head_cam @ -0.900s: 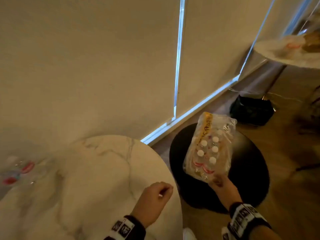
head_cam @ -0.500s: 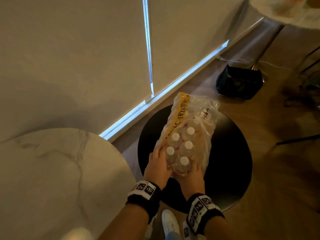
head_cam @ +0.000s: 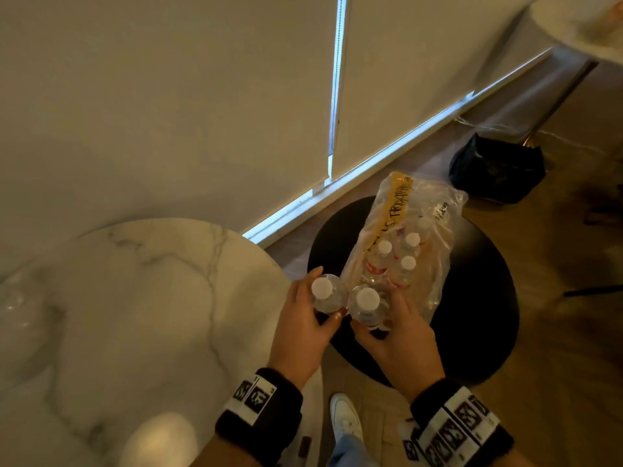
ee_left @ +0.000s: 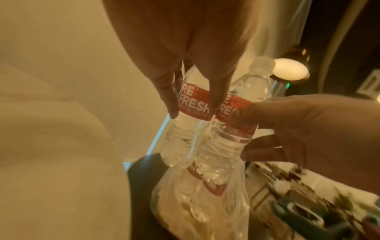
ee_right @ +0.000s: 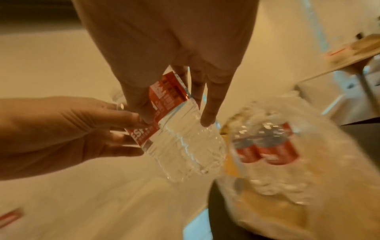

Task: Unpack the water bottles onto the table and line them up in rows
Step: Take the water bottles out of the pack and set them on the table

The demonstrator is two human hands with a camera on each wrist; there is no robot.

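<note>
left hand grip: holds one bottle upright | right hand grip: holds another bottle | tabletop left of both grips, left hand nearer

Black bag on wood floor; white shoe below.

Bottles: clear ribbed plastic, glossy, with matt white caps and red printed labels. Pack wrap: thin transparent film, crinkled, shiny. Table: polished white marble finish with grey veins. Stool: matt black, smooth. Floor: wood. Wristbands: black knit cloth.
</note>
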